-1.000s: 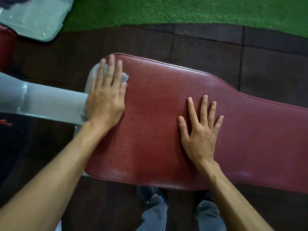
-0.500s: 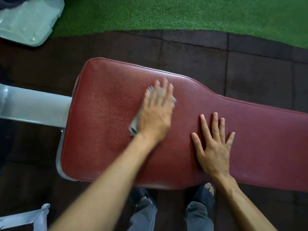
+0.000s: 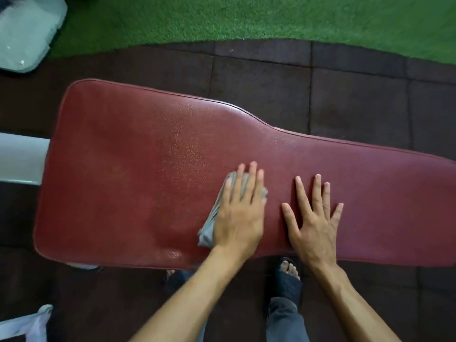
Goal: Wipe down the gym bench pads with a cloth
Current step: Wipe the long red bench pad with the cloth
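A: where's the cloth (image 3: pixel 214 218)?
B: flat under the left hand (image 3: pixel 238 215), fingers straight, pressing it onto the red bench pad (image 3: pixel 138 174). Right hand (image 3: pixel 313 218) lies just beside, spread flat on the pad, holding nothing.

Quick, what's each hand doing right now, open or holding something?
Left hand: open, fingers straight, pressing the grey cloth flat on the red bench pad.
Right hand: open, fingers spread, resting flat on the pad, holding nothing.
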A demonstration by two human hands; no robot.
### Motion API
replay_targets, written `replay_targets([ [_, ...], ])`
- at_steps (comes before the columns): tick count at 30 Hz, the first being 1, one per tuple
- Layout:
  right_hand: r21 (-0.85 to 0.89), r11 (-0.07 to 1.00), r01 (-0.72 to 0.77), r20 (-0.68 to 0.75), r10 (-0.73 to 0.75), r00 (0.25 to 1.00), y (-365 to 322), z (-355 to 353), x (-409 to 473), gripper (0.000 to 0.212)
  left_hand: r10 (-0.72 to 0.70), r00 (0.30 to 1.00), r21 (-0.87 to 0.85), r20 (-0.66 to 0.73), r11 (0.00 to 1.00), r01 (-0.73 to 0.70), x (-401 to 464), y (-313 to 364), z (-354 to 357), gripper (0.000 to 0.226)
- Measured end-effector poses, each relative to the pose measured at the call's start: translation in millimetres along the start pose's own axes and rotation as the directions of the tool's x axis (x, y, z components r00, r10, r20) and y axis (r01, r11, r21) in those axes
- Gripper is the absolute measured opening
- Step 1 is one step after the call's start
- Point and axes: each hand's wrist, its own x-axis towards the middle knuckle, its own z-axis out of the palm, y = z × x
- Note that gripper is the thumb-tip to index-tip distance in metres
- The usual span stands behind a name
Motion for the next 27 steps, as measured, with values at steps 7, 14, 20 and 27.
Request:
replay_targets([
  [7, -0.033, 0.999, 0.001, 0.008, -0.001, 1.000, 70, -17, 14, 0.066, -0.272, 0.960, 0.039, -0.073, 0.961, 0.275, 120, -65, -13, 0.056],
  [14, 0.019, 0.999, 0.034, -0.003, -0.034, 0.999, 125, -29, 20, 0.066, -0.294, 0.955, 0.062, -0.038, 0.953, 0.296, -13, 49, 22, 0.058],
  [20, 0.031, 0.997, -0.066, -0.026, 0.066, 0.997, 188, -47, 17, 0.067, -0.223, 0.975, -0.118, -0.019, 0.968, 0.220, 48, 195, 76, 0.057],
  [27, 0.168, 0.983, -0.076, -0.053, 0.086, 0.995, 180, -55, 8, 0.066, -0.172, 0.985, -0.291, -0.018, 0.943, 0.159, 70, 157, 36, 0.057],
])
